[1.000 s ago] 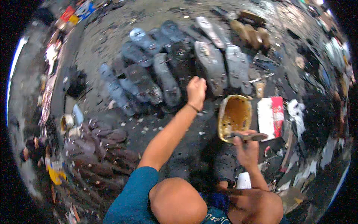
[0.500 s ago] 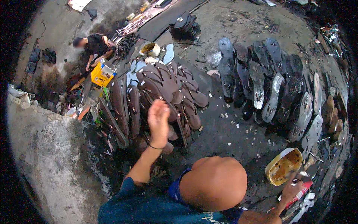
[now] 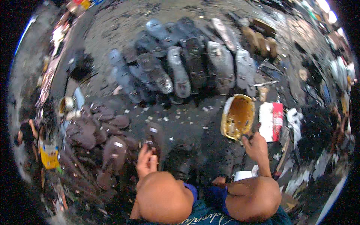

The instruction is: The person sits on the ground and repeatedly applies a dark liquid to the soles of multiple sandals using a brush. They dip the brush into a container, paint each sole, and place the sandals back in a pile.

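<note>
Left hand [image 3: 145,162]: thumb and fingers drawn together, apparently pinching a dark brown sandal [image 3: 155,135] near its strap; blur hides the exact hold.
Right hand [image 3: 258,149]: fingers curled in, seemingly around a dark tool [image 3: 257,128] too blurred to identify; whether it touches the container's rim, I cannot tell.
Sandal in hand: one, above the dark floor, just right of the brown pile.
Step, as judged: one sandal gripped on the left, tool held by the container on the right.
Next move, as judged: calls for a firm grip on the sandal and a steady tool beside the liquid.
Container [image 3: 225,117]: one, yellowish-rimmed, amber-brown liquid inside, near the right fingertips.
Red-and-white box [image 3: 270,120]: one, just right of the container.
Brown pile [image 3: 84,132]: many sandals, overlapping too much to count.
Grey and dark soles [image 3: 221,69]: at least ten, overlapping in rows beyond the hands.
Tan soles [image 3: 261,43]: three, side by side, farther off.
Yellow box [image 3: 49,157]: one, far left.
Co-worker's arm [image 3: 33,128]: one, beyond that box.
</note>
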Demonstrator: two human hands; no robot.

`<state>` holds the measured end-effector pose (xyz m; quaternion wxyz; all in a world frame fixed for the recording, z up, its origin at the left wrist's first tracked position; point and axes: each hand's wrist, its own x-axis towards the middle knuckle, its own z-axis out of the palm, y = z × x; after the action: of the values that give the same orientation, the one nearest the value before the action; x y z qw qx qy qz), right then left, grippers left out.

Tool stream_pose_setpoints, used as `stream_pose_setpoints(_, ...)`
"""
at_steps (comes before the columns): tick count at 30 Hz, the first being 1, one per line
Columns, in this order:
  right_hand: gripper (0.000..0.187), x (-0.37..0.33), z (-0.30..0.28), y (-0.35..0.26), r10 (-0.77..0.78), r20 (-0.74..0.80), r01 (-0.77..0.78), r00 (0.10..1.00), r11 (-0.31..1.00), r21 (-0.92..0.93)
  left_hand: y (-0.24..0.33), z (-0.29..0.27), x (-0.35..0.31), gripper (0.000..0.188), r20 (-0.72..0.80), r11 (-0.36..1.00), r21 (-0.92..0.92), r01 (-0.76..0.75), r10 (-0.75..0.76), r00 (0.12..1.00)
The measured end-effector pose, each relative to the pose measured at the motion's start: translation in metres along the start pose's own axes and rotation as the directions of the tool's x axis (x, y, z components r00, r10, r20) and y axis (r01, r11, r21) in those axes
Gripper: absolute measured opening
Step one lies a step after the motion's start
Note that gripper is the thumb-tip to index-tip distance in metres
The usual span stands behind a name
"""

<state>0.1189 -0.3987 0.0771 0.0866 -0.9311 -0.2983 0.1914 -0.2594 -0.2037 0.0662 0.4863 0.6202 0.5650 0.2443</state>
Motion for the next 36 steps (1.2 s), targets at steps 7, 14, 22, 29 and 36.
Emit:
stream_pose_setpoints(7, 0.041, -0.012, -0.012, -0.011, 0.021, 0.306, 0.009, 0.952, 0.995, -0.095, -0.048, 0.079, 0.061, 0.078, 0.591, 0.826, 0.298, -0.479, 0.234, 0.772)
stream_pose_setpoints(14, 0.028, -0.007, -0.046, -0.064, -0.293, 0.016, 0.136, 0.956, 0.488, 0.862, -0.001, 0.112, 0.101, 0.050, 0.655, 0.794, -0.430, 0.429, -0.053, 0.754)
stream_pose_setpoints(22, 0.025, 0.011, -0.018, -0.167, -0.711, -0.418, 0.782, 0.566, 0.302, 0.545, 0.087, 0.117, 0.120, 0.048, 0.634, 0.724, -0.578, 0.377, 0.107, 0.766)
stream_pose_setpoints(29, 0.016, 0.072, -0.032, -0.136, -0.308, -0.344, 0.461, 0.887, 0.541, 0.703, 0.101, 0.104, 0.089, 0.067, 0.716, 0.447, -0.645, 0.620, 0.070, 0.695)
stream_pose_setpoints(36, 0.020, 0.011, -0.011, -0.164, -0.500, -0.491, 0.677, 0.713, 0.311, 0.667, 0.079, 0.108, 0.109, 0.067, 0.710, 0.681, -0.567, 0.463, 0.119, 0.694)
